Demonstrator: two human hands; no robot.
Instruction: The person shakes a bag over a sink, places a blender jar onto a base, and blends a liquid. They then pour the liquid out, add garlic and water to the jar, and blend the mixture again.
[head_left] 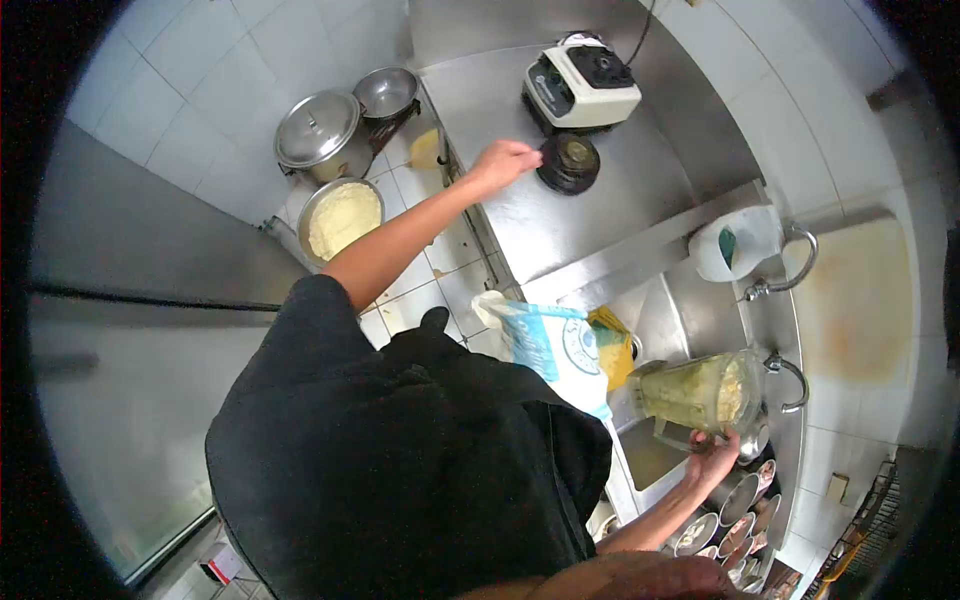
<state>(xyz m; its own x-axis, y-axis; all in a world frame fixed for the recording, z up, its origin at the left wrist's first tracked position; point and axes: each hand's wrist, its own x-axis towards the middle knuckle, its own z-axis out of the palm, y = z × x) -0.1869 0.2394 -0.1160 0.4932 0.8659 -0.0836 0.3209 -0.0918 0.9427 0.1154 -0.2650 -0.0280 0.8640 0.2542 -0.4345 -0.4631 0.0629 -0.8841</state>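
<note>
My left hand reaches out over the steel counter, its fingers closed together at the near edge of a black round blender lid. Beyond the lid is a white and black blender base. Over the sink, my right hand grips a clear blender jug low on one side. The jug is tipped on its side and holds a pale yellow-green mash with lumps. A blue and white plastic bag and a yellow packet lie beside the jug.
A bowl of pale yellow mash, a lidded pot and a metal bowl stand at left. Two taps curve over the sink edge, near a white plastic container. Several metal cups crowd the lower right.
</note>
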